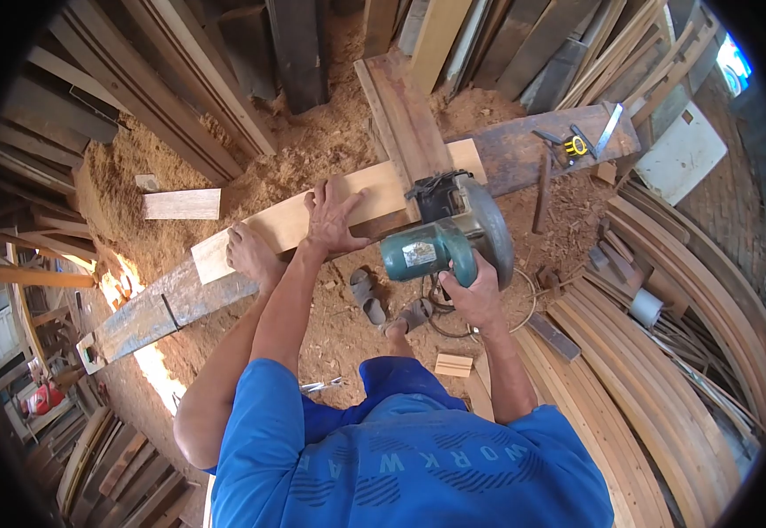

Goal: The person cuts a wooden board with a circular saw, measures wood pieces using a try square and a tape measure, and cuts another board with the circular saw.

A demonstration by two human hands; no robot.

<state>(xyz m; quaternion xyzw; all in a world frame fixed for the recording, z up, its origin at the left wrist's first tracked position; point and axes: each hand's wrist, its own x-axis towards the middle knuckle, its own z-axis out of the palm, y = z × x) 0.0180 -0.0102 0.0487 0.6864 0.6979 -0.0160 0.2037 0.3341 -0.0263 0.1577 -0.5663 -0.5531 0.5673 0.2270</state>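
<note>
A pale wooden plank [381,192] lies slantwise across a long worn board [172,304]. My left hand [334,216] presses down on the plank with its fingers spread. Left of that hand, my bare foot [253,255] also rests on the plank. My right hand [475,295] is wrapped around the rear handle of a green circular saw [418,253]. The saw's base sits at the right part of the plank, and its round guard [491,229] hides some of the wood. Whether the blade is turning, I cannot tell.
A yellow tape measure [575,146] and a metal ruler [609,130] lie on the long board's right end. Sawdust covers the ground, with sandals [367,297] and a cable [532,312] below. Stacked curved timbers [638,387] stand at right; planks [172,79] lean behind.
</note>
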